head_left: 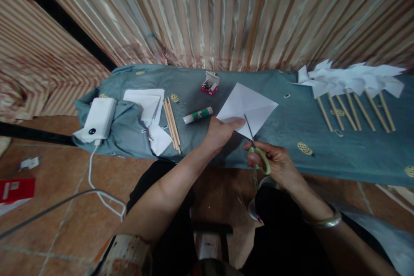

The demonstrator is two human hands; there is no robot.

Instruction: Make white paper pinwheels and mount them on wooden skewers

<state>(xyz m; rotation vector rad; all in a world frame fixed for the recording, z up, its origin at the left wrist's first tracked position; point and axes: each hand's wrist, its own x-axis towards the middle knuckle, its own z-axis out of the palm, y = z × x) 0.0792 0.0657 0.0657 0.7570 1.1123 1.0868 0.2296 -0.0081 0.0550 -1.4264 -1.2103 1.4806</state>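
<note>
A square sheet of white paper (249, 101), creased along its diagonals, is pinched at its left side by my left hand (224, 131), thumb on top. My right hand (271, 157) grips green-handled scissors (263, 161) by the loops. One blade lies over the near corner of the paper, pointing towards its middle. Left of the sheet lies a green and white glue stick (198, 115), and behind that stands a small open red box (209, 86) with small dark metal pieces in it.
Several wooden sticks (171, 125) and white paper pieces (145, 103) lie to the left, beside a white power bank (100, 118) with a cable. Paper pinwheels (349, 79) on sticks rest at the right. The bench has a blue-green cloth (278, 123); a pleated curtain (207, 17) hangs behind.
</note>
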